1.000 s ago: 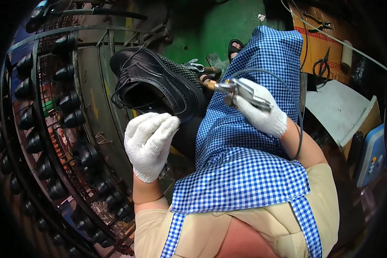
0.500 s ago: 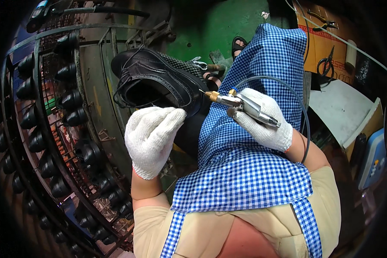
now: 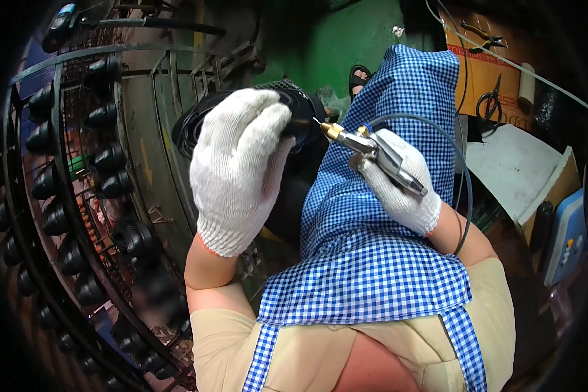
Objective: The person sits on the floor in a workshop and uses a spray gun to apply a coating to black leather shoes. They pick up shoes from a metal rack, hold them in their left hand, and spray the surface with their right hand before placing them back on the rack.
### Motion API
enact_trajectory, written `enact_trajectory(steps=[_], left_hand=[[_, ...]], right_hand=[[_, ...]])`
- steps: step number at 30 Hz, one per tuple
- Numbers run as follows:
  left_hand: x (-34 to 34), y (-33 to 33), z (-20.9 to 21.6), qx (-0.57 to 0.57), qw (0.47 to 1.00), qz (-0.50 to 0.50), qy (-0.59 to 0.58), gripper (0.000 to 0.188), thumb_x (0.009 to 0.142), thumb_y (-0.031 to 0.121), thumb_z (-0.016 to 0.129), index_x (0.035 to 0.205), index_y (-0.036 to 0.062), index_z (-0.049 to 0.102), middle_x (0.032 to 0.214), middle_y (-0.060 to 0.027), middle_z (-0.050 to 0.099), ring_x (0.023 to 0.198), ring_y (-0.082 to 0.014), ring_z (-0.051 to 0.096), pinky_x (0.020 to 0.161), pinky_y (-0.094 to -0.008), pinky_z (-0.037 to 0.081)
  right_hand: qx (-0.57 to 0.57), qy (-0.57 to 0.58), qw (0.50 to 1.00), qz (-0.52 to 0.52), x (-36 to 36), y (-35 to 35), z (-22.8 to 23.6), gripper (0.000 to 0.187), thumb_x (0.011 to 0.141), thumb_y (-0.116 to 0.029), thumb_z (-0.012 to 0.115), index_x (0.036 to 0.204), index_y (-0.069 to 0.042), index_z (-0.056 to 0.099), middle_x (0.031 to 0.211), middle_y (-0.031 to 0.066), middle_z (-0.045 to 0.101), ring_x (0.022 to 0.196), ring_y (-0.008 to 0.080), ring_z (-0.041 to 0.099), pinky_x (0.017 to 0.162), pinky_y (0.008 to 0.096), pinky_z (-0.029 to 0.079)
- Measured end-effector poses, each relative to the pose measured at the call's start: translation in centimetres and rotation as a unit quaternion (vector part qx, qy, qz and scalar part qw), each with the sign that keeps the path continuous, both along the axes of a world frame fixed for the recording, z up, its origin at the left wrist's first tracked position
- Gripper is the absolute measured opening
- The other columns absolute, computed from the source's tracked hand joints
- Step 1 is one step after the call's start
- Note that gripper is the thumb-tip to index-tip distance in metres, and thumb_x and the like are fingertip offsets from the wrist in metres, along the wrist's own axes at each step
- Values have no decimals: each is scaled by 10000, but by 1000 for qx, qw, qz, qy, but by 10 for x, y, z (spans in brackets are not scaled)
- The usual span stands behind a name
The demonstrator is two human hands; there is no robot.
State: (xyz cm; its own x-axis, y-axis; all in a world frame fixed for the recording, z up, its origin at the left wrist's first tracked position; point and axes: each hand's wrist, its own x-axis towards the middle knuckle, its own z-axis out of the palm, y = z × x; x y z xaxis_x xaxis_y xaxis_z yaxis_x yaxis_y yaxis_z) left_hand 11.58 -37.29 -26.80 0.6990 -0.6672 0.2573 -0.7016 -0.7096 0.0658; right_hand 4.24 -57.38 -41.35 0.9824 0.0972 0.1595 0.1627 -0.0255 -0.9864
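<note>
Left hand (image 3: 236, 170) curls over a black shoe (image 3: 303, 124), grip unclear; right hand (image 3: 404, 197) clasps a spray gun (image 3: 356, 141).

Bright light falls on my white knit-gloved left hand (image 3: 238, 166); my silver, brass-tipped metal tool (image 3: 391, 160) glints. Lower left blurs; dim edges bow into blackness.

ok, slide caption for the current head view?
Gloved left hand over a black shoe; gloved right hand holds a hose-fed metal tool, tip toward the shoe.
</note>
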Motion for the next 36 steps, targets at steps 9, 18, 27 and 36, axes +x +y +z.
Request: enact_trajectory(steps=[9,18,27,36], left_hand=[[62,-10,-7,33,994,75,-65,303,864,131,774,1108,43,618,1077,-155,640,971,-354,664,828,-431,555],[111,4,4,146,965,211,-61,353,958,319,695,1123,13,633,1052,-227,683,986,-423,689,860,-492,550],[120,67,20,-39,964,251,82,447,947,324,753,1190,-39,656,1072,-163,725,1007,-242,691,935,-352,527],[-49,122,-30,-405,793,407,203,360,1029,73,608,1376,27,524,1128,-50,605,986,-132,589,930,-299,501]], right_hand=[[27,-65,996,-55,66,20,-6,143,1005,-142,673,1019,0,668,814,113,606,677,244,616,614,345,496],[68,-30,996,-55,105,64,-11,177,1013,-193,670,984,-18,672,819,135,633,705,294,652,630,375,520],[-5,-91,995,30,83,87,-6,217,1009,-248,653,1057,-39,682,827,153,617,745,323,656,661,417,525],[-101,-22,979,173,48,54,-1,237,1013,-297,646,1077,-73,690,850,123,645,745,294,656,670,400,538]])
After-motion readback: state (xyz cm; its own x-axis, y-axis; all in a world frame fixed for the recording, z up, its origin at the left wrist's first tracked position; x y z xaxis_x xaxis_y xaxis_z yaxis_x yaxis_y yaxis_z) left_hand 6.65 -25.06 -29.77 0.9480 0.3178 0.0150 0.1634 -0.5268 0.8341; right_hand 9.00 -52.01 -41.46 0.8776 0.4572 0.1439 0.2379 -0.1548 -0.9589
